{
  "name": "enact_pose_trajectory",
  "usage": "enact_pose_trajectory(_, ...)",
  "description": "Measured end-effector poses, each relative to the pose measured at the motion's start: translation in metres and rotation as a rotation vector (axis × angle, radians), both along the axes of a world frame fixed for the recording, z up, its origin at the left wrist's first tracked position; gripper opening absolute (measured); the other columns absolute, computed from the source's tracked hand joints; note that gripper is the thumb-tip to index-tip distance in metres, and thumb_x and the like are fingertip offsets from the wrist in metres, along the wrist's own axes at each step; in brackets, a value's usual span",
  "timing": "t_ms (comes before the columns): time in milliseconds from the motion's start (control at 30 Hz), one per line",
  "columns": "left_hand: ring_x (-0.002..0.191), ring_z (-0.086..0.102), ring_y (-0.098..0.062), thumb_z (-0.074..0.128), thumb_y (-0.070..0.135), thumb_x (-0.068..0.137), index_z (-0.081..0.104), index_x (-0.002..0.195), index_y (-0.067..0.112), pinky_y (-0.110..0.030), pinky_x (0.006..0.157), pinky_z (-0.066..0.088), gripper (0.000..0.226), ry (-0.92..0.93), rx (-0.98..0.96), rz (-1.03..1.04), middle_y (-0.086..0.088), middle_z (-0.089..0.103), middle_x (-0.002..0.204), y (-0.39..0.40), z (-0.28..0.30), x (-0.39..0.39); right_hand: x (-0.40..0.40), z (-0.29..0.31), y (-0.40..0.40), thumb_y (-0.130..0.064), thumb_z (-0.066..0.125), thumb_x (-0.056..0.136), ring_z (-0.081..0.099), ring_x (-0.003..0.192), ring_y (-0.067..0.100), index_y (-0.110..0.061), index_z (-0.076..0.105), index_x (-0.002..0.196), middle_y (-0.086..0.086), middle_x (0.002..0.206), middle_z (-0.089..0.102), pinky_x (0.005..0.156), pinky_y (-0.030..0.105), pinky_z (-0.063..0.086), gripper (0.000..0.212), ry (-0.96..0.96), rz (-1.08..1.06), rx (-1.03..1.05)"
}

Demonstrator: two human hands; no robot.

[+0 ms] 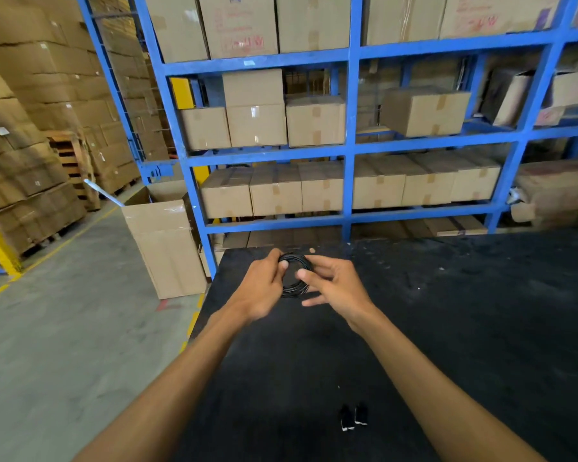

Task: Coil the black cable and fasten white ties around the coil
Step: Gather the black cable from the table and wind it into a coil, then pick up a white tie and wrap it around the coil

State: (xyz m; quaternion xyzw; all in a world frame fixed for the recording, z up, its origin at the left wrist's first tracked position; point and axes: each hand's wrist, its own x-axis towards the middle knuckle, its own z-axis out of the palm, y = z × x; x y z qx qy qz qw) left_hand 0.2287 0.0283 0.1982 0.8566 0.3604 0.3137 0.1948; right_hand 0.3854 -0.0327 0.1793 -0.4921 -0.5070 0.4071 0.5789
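A small coil of black cable point(297, 288) is held up over the far left part of the black table point(447, 328). My left hand point(264, 288) grips the coil's left side, thumb on the inside of the loop. My right hand point(334, 288) pinches the coil's right side with thumb and forefinger, the other fingers spread. No white tie can be made out on the coil. Near the table's front edge lie two small black pieces with white tips point(354, 416).
Blue steel shelving point(349, 151) stacked with cardboard boxes stands right behind the table. A tall cardboard box point(164, 248) leans by the table's left corner. Grey concrete floor point(64, 328) with yellow lines lies to the left, with stacked cartons on pallets beyond.
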Motion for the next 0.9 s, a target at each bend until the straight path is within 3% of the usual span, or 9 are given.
enact_pose_trajectory(133, 0.06, 0.048, -0.012, 0.037, 0.021, 0.104, 0.043, 0.089, 0.015, -0.023, 0.054, 0.032, 0.017, 0.084, -0.013, 0.001, 0.004, 0.053, 0.07, 0.005, -0.027, 0.003, 0.017, -0.025, -0.001, -0.032, 0.067, 0.092, 0.077, 0.083, 0.016, -0.023, 0.064, 0.126, -0.003, 0.102, 0.075, 0.057, 0.03, 0.061, 0.035, -0.028, -0.041, -0.115)
enact_pose_trajectory(267, 0.058, 0.044, -0.022, 0.038, 0.018, 0.103, 0.04, 0.086, 0.012, -0.036, 0.057, 0.031, 0.018, 0.122, -0.087, 0.004, -0.002, 0.05, 0.065, 0.007, -0.063, 0.006, 0.04, -0.073, -0.003, -0.029, 0.064, 0.095, 0.072, 0.07, 0.02, -0.023, 0.068, 0.106, 0.009, 0.101, 0.072, 0.052, 0.035, 0.061, 0.013, -0.049, -0.071, -0.31)
enact_pose_trajectory(600, 0.051, 0.039, -0.013, 0.036, 0.02, 0.104, 0.037, 0.082, 0.022, -0.024, 0.048, 0.03, 0.022, 0.205, -0.313, -0.043, 0.0, 0.048, 0.061, 0.008, -0.152, 0.013, 0.07, -0.219, -0.014, -0.008, 0.066, 0.091, 0.06, 0.06, 0.015, -0.013, 0.068, 0.103, 0.007, 0.09, 0.067, 0.039, 0.023, 0.053, 0.013, -0.495, -0.06, -0.658)
enact_pose_trajectory(667, 0.052, 0.04, -0.013, 0.037, 0.021, 0.103, 0.036, 0.078, 0.027, -0.026, 0.049, 0.032, 0.026, 0.217, -0.358, -0.057, 0.0, 0.049, 0.062, 0.009, -0.17, 0.014, 0.073, -0.243, -0.016, -0.004, 0.064, 0.089, 0.065, 0.066, 0.015, -0.011, 0.072, 0.104, 0.005, 0.09, 0.069, 0.051, 0.026, 0.058, 0.018, -0.596, -0.069, -0.688)
enact_pose_trajectory(767, 0.051, 0.04, -0.013, 0.038, 0.02, 0.103, 0.039, 0.081, 0.021, -0.022, 0.047, 0.032, 0.022, 0.252, -0.415, -0.066, 0.001, 0.048, 0.06, 0.005, -0.19, 0.013, 0.075, -0.272, -0.027, 0.0, 0.061, 0.084, 0.068, 0.105, 0.022, -0.018, 0.071, 0.113, 0.004, 0.111, 0.073, 0.09, 0.031, 0.055, 0.035, -0.782, -0.079, -0.73)
enact_pose_trajectory(900, 0.056, 0.04, -0.017, 0.038, 0.018, 0.103, 0.042, 0.086, 0.012, -0.027, 0.052, 0.031, 0.019, 0.268, -0.478, -0.082, -0.003, 0.049, 0.064, 0.002, -0.209, 0.013, 0.078, -0.294, -0.04, 0.003, 0.06, 0.083, 0.061, 0.117, 0.024, -0.028, 0.065, 0.125, 0.001, 0.125, 0.063, 0.095, 0.033, 0.049, 0.053, -0.99, 0.022, -0.711)
